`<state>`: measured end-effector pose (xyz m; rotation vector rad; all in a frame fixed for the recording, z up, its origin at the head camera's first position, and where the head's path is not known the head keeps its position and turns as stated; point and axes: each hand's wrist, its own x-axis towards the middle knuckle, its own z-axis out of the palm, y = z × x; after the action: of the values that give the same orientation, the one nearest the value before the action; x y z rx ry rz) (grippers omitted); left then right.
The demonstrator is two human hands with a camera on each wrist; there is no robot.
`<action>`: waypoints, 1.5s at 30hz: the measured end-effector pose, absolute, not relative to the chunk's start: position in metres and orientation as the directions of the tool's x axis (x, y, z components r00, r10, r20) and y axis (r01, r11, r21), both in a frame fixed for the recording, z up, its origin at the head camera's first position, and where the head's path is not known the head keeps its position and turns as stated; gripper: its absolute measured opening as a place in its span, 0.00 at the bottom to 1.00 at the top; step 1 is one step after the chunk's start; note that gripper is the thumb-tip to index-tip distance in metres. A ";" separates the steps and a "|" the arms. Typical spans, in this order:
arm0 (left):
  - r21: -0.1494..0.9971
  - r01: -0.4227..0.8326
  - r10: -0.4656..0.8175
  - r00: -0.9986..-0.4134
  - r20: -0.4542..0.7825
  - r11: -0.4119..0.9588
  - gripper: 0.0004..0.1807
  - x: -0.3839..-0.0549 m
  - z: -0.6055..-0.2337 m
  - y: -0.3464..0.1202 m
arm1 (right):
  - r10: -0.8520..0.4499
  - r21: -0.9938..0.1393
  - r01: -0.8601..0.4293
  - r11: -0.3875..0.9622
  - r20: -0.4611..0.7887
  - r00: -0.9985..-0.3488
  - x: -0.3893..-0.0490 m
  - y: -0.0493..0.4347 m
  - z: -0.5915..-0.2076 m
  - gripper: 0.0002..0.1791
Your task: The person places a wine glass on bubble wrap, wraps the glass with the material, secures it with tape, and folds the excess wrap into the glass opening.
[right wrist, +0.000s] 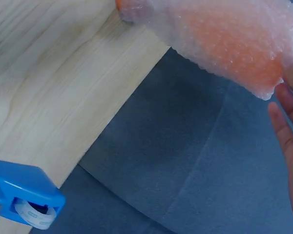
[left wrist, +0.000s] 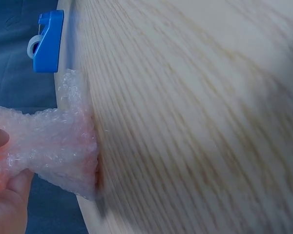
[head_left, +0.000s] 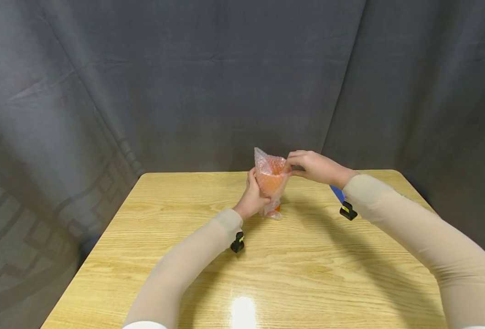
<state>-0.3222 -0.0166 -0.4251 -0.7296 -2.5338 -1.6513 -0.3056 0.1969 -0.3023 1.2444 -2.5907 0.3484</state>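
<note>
An orange goblet-shaped thing [head_left: 272,183], wide above and narrower below, stands upright inside clear bubble wrap [head_left: 260,157] near the table's far edge. My left hand [head_left: 251,199] grips the wrapped piece from the left, around its middle. In the left wrist view, the bubble wrap [left wrist: 63,146] flares below that hand toward the tabletop. At the upper right, my right hand [head_left: 316,167] pinches the rim of the wrap. The right wrist view shows the orange colour through the bubble wrap [right wrist: 224,39], with the right hand's fingers [right wrist: 284,126] at its top edge.
A blue tape dispenser [left wrist: 50,44] with a roll of clear tape [right wrist: 35,214] stands to the right near the far edge, mostly behind the right forearm in the head view. Dark grey curtains [head_left: 226,91] hang behind the wood-grain table [head_left: 164,237].
</note>
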 end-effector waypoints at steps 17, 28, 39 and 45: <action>0.865 0.383 0.365 -0.894 0.259 0.325 0.57 -0.323 -0.428 -0.015 | -0.760 -0.060 -0.819 0.570 0.340 -0.554 -0.303 0.199 -0.305 0.10; 0.886 0.264 0.541 -0.841 0.017 0.382 0.59 -0.328 -0.386 -0.041 | -0.771 -0.031 -0.826 0.563 0.339 -0.539 -0.305 0.190 -0.307 0.09; 0.936 0.107 0.326 -0.945 -0.009 0.336 0.22 -0.336 -0.295 -0.052 | -0.765 -0.007 -0.807 0.590 0.314 -0.562 -0.308 0.186 -0.301 0.08; 0.782 0.288 0.287 -0.947 0.146 0.553 0.12 -0.336 -0.296 -0.040 | -0.765 0.001 -0.806 0.591 0.318 -0.561 -0.309 0.183 -0.302 0.07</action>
<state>-0.3362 -0.0397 -0.2962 -0.5122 -2.7670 -1.3927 -0.3086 0.1835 -0.3024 1.2863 -2.5381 0.2089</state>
